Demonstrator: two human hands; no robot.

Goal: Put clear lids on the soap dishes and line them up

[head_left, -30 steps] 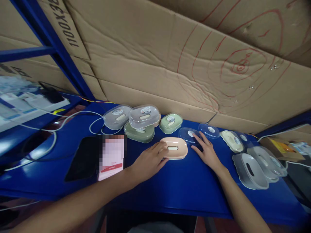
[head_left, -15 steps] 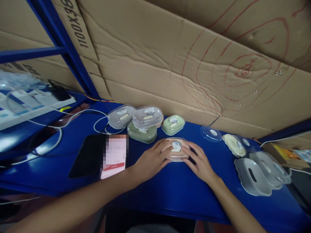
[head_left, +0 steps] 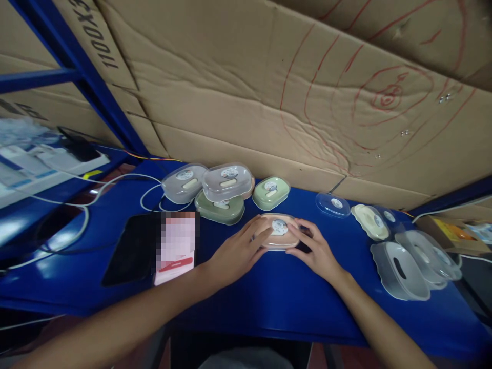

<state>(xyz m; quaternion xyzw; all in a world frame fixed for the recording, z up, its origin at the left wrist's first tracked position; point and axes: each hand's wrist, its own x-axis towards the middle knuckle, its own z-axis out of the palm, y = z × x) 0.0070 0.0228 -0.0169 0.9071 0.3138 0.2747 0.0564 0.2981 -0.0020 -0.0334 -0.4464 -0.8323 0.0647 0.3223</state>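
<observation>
- The blue bench point(head_left: 288, 297) is being backed by cardboard point(head_left: 238, 118) at twelve o'clock.
- Centrally, a peach box point(head_left: 277, 242) under a clear lid point(head_left: 280, 227) is being clamped by the left hand point(head_left: 239, 252) at nine and the right hand point(head_left: 317, 252) at three.
- Ideally, both ends are being pressed evenly, rims aligned.
- Moving room is being bounded at six by the front edge point(head_left: 292, 331), at twelve by a green box point(head_left: 271, 197).

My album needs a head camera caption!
Left hand and right hand hold a lidded peach dish on a blue table.
</observation>
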